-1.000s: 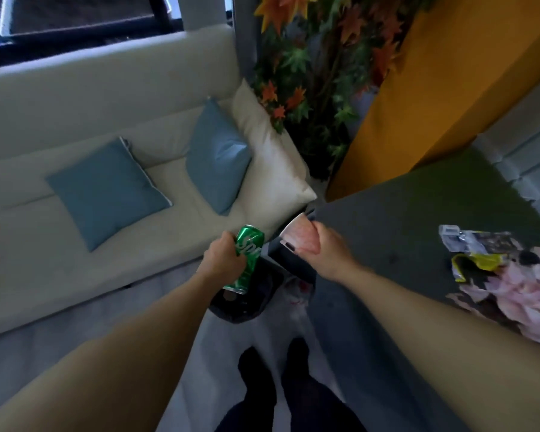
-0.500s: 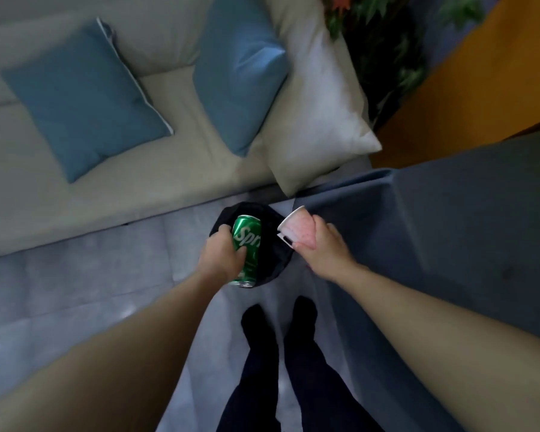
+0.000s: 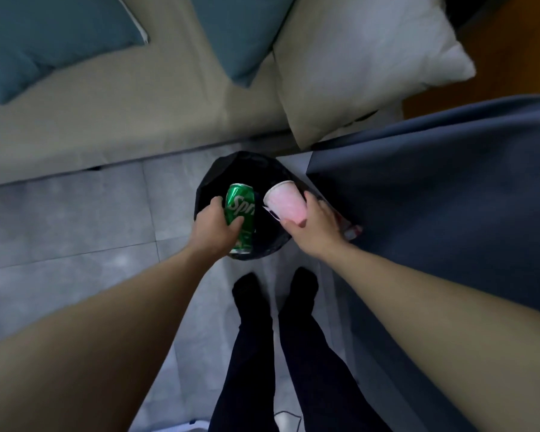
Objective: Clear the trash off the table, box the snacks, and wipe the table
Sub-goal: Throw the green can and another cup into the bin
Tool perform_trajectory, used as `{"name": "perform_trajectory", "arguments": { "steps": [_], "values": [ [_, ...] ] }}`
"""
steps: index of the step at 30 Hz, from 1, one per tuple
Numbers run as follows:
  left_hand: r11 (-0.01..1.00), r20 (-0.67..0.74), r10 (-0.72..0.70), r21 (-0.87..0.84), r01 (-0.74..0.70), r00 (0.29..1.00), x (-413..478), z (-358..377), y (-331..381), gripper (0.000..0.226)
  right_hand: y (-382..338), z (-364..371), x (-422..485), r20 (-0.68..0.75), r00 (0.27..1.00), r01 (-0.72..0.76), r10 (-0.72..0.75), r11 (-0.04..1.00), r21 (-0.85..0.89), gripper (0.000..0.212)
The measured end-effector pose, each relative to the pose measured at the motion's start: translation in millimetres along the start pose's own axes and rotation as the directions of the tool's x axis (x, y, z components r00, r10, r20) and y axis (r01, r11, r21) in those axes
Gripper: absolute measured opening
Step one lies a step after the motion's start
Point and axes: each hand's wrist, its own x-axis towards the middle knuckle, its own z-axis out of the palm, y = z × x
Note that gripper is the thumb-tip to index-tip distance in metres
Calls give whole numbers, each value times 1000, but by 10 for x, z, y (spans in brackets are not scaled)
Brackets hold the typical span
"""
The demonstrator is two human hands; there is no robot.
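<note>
My left hand (image 3: 214, 227) grips a green soda can (image 3: 240, 210), held over the mouth of a black bin (image 3: 214, 185) lined with a dark bag on the floor. My right hand (image 3: 317, 227) holds a pink paper cup (image 3: 286, 202), tilted with its rim pointing up-left, also above the bin's right side. The table (image 3: 449, 188), covered by a dark blue-grey cloth, fills the right of the view; its corner stands just right of the bin.
A beige sofa (image 3: 113, 120) with teal cushions (image 3: 44, 39) and a white pillow (image 3: 362, 63) runs across the top. Grey floor tiles (image 3: 69, 219) lie to the left. My dark-trousered legs (image 3: 293, 353) stand just below the bin. A small wrapper (image 3: 351, 232) lies by the table edge.
The view has tilted further down, so the bin now sits under both hands. The can and the cup have moved over the bin's opening; both hands still hold them.
</note>
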Motion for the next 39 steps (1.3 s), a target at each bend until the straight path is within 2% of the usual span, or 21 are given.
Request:
{"name": "perform_trajectory", "arguments": {
  "steps": [3,12,16,19,26,39],
  "values": [
    [1000,40,5,8,-5,999,65,35,-5,64,-1,74,58,24,1000,16,-17,1000,20,84],
    [967,101,149,192,-166,984,23,-161,26,38,54,19,-85,39,997,61,-61,998,-11,76],
    [921,127,168,332,-202,977,-54,-305,97,67,-2,-118,-213,11,995,102,-101,993,-61,77],
    [873,128,188,433,-225,974,-189,-453,203,71,-112,-265,-362,-5,991,129,-131,981,-142,78],
    [834,116,213,496,-242,970,-683,-1000,609,69,-465,-773,-850,-34,985,155,-167,961,-230,78],
    [724,9,462,573,-383,887,-1772,-2047,1779,67,-944,-2089,-2080,-221,944,188,-245,950,-251,81]
  ]
}}
